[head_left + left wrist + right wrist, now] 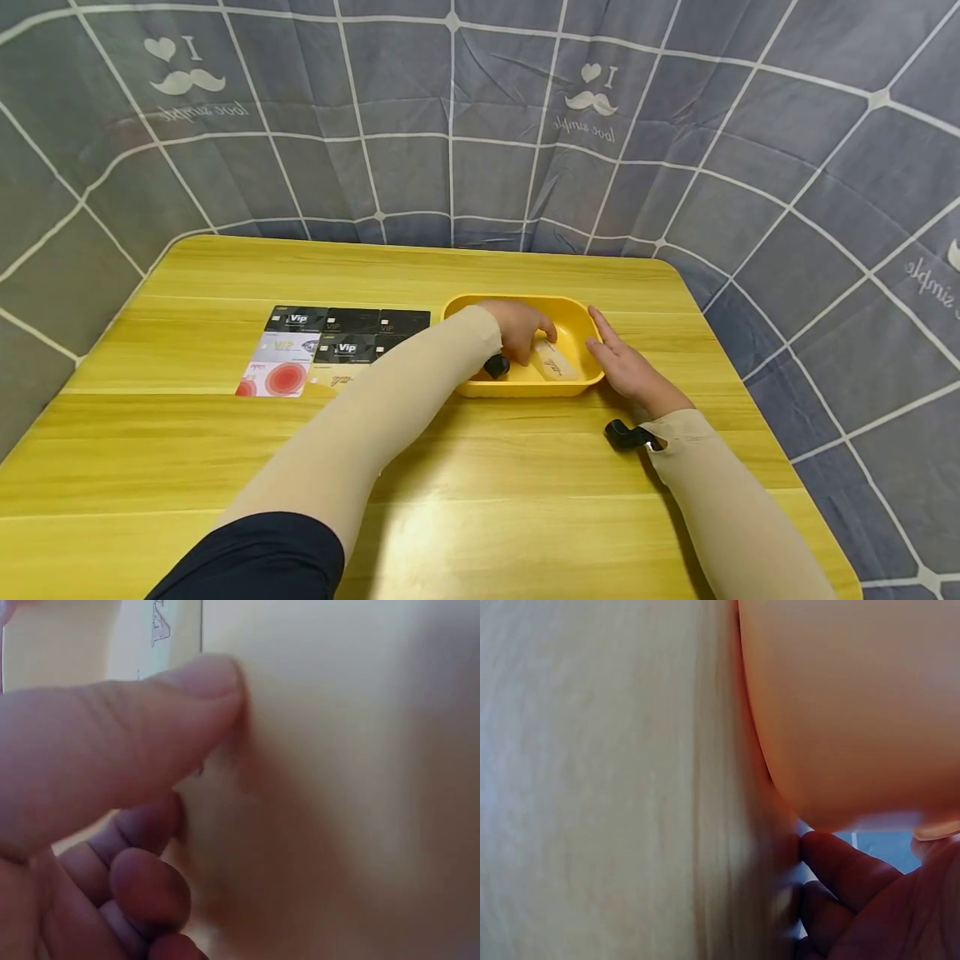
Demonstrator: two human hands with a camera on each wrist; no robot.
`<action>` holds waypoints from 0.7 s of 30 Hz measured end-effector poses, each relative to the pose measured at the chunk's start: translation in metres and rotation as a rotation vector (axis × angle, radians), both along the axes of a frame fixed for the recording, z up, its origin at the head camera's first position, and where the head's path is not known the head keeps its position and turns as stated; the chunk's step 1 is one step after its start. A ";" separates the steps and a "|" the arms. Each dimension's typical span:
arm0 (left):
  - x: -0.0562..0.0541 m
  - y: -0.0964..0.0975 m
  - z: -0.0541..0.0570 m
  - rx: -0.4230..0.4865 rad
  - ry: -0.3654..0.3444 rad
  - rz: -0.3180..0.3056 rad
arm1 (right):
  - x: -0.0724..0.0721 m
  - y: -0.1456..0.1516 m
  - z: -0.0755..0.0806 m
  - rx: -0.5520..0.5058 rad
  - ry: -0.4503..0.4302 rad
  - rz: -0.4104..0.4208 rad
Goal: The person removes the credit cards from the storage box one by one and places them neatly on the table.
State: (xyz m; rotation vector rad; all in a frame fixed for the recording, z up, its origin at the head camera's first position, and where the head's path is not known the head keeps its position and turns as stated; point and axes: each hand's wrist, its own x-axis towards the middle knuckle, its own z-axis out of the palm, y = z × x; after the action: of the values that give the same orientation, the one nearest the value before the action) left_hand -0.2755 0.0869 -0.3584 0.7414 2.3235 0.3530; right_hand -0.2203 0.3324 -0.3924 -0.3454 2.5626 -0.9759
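A yellow tray (517, 389) stands on the wooden table. My left hand (517, 327) reaches down inside it, with thumb and fingers at the upper left part of a pale cream card (557, 362) that bears dark lettering. In the left wrist view the thumb (187, 705) crosses the edge of the card (176, 630), and the other fingers curl below it. Against the right end of the tray rests my right hand (630, 371), its fingers fairly straight along the outer wall and the thumb at the rim. The right wrist view has its fingers (847, 874) beside the tray wall (855, 712).
Several cards lie in a grid of rows left of the tray, among them a black Vip card (296, 318) and a white card with red circles (273, 379). My left forearm covers part of this grid. A grey checked cloth (405, 108) hangs around the table (540, 492).
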 end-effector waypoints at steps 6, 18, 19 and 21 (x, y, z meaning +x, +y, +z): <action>0.000 -0.002 -0.008 0.069 -0.034 0.031 | 0.001 0.000 0.000 -0.006 -0.013 -0.003; -0.006 -0.008 -0.023 0.175 -0.012 0.017 | 0.000 -0.001 0.000 -0.007 -0.007 -0.016; -0.005 -0.009 -0.023 0.181 -0.011 0.016 | 0.000 -0.001 0.000 -0.006 -0.007 -0.017; -0.005 -0.010 -0.022 0.186 -0.006 0.015 | 0.000 -0.002 -0.001 -0.008 -0.005 -0.014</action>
State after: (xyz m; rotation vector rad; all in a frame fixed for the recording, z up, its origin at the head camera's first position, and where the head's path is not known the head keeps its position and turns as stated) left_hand -0.2802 0.0770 -0.3808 0.8101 2.3137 0.5831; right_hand -0.2206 0.3304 -0.3931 -0.3275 2.5609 -0.9908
